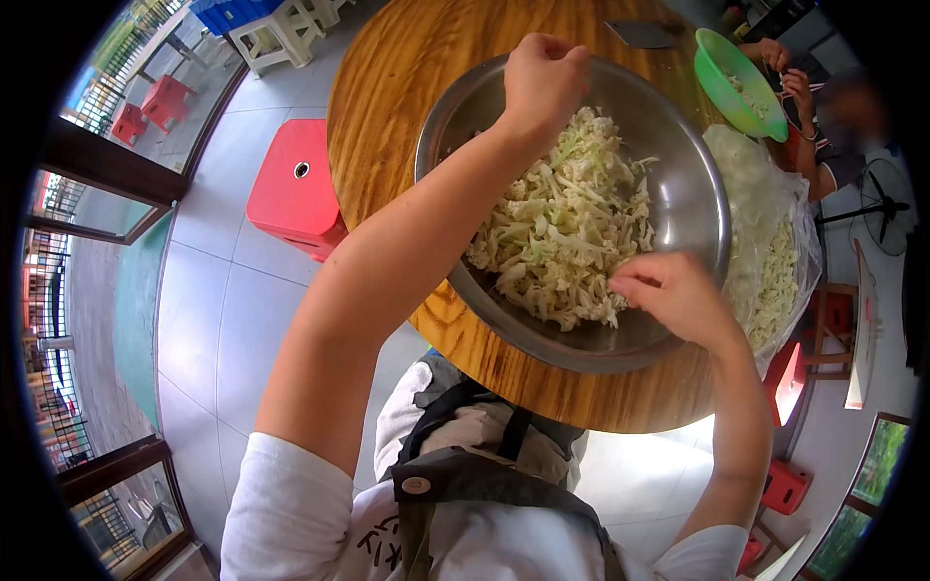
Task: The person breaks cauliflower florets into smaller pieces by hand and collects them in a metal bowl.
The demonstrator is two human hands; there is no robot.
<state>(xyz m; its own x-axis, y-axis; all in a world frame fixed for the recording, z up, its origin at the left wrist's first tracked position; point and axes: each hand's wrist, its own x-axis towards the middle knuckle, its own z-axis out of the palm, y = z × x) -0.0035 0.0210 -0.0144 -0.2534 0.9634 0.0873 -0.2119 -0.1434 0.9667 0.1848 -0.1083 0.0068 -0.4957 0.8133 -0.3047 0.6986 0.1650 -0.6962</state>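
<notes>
A wide steel bowl (686,198) stands on the round wooden table, holding a heap of pale cut cauliflower pieces (562,223). My left hand (548,82) is above the far side of the bowl with its fingers curled together; what they hold, if anything, is hidden. At the near right of the heap, my right hand (673,295) has thumb and fingers pinched at the edge of the cauliflower. Whether a piece is between those fingertips is too small to tell.
The wooden table (387,116) carries a cleaver (639,35), a green basin (712,73) and a plastic bag of cauliflower (775,261). Another person's hands (790,82) are beside the basin. A red stool (291,184) stands left of the table.
</notes>
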